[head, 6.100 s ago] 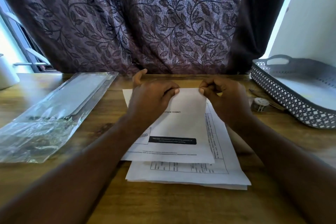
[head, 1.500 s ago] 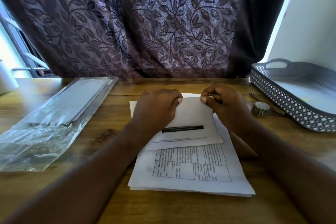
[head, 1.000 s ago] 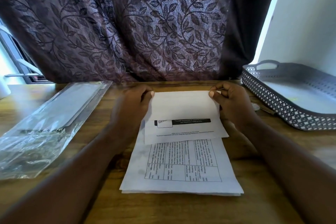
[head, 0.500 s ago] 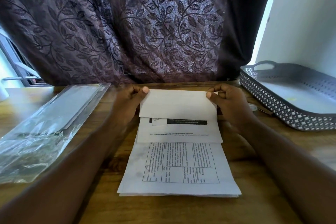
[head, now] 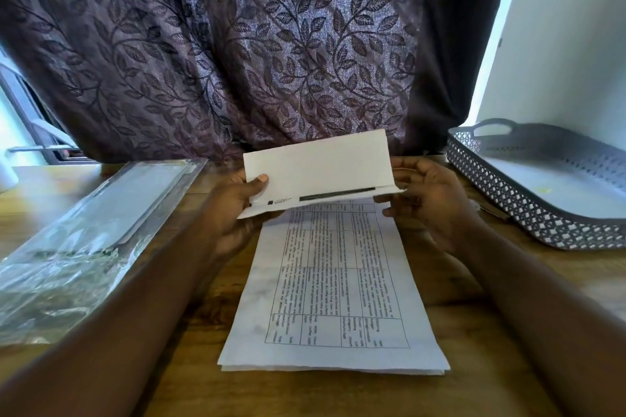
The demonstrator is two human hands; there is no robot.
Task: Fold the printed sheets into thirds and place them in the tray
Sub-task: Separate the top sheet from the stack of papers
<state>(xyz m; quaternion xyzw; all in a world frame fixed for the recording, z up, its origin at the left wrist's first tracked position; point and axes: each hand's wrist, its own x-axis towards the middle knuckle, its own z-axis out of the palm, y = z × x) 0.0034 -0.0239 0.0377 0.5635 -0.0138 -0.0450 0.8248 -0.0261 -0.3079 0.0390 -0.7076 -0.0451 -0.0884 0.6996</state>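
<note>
Head view: the folded sheet (head: 318, 169) is held above the bench (head: 169, 382), left of the tray (head: 528, 217), its long axis pointing roughly toward the tray. The left hand (head: 237, 203) has a pinching grip on the end farther from the tray, thumb in front. The right hand (head: 433, 203), nearer the tray, has a wide, relaxed grip, its fingers touching the tray-side end. I judge a rightward carry comes next.

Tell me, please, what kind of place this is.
Probably a home desk by a window: a wooden table, a leaf-patterned curtain behind it, and a grey tray beside a stack of printed sheets.
</note>
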